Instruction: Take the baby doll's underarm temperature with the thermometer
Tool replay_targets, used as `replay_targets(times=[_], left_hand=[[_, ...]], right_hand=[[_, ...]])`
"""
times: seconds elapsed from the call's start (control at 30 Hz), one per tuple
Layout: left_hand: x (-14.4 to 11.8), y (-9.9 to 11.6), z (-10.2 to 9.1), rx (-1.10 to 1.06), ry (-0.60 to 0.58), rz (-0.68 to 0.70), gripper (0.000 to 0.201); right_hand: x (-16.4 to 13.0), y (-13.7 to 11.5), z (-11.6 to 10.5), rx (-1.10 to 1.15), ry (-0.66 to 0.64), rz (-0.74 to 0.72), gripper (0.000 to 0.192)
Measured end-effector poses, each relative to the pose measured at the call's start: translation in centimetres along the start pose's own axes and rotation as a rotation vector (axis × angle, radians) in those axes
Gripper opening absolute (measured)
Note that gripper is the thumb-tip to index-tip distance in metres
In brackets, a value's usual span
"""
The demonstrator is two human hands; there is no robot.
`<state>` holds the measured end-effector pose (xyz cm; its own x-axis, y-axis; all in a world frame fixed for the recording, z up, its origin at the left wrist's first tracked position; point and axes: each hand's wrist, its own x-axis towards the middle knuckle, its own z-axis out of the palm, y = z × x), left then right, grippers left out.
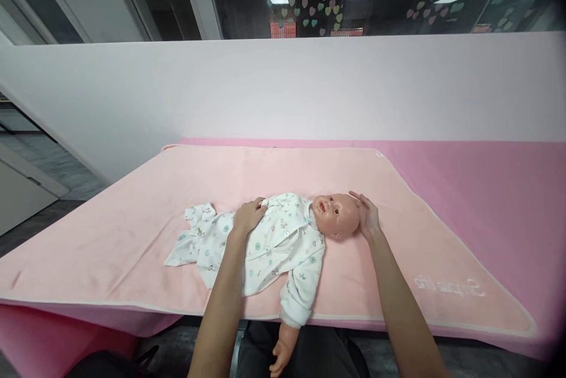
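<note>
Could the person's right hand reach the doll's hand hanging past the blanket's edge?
Probably yes: the right hand is at the doll's head, but nothing visible blocks its way to the doll's hand.

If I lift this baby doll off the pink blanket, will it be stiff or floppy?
The head of the doll looks smooth and hard, so it probably holds its shape and could feel slippery. One arm hangs past the blanket, suggesting it may dangle. The cloth legs lie wrinkled with no feet showing, so those ends will likely flop.
</note>
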<state>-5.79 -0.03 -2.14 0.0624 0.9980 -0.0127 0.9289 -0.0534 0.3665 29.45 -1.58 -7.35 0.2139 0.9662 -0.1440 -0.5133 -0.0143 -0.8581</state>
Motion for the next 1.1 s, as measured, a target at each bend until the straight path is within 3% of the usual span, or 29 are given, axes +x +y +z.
replay_targets(times=[0.13,0.33,0.8,1.1], left_hand=[[0.2,-0.2,0.1,-0.011,-0.012,0.013,0.039],[0.5,-0.5,0.3,0.022,-0.049,0.030,0.042],[0.9,-1.1,-0.1,-0.172,-0.117,0.047,0.040],[1.0,-1.2,0.6,-0.168,0.000,0.054,0.040]], right_hand=[[-0.8,0.0,0.9,-0.020,-0.046,0.015,0.033],[-2.7,0.0,2.5,0.031,-0.307,0.250,0.053],[-3.1,-0.3,2.9,0.000,-0.290,0.266,0.056],[-3.1,-0.3,2.8,0.023,-0.287,0.263,0.054]])
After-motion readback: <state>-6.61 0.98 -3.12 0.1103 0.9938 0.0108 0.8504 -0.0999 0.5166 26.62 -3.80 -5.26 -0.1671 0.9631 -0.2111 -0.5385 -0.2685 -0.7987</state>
